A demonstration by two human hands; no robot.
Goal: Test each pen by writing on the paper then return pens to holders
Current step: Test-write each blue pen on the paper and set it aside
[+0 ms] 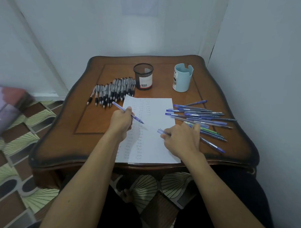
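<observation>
Left hand (122,122) gripping blue pen (137,119), fingers curling round barrel, tip touching paper (160,148) lying mid-desk (93,121). Right hand (182,141) resting at paper's right edge, fingers pinching small blue piece (161,131), possibly cap, too blurred to tell. Blue pens (198,113) lying loose just right of paper. Black-grip pens (112,91) lying in row beside mesh holder (143,76). Pale blue holder (182,79) standing further right.

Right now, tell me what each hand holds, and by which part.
Left hand pinches a blue pen around its middle. Right hand grips a second blue pen; only one end shows, so the place cannot be told.
</observation>
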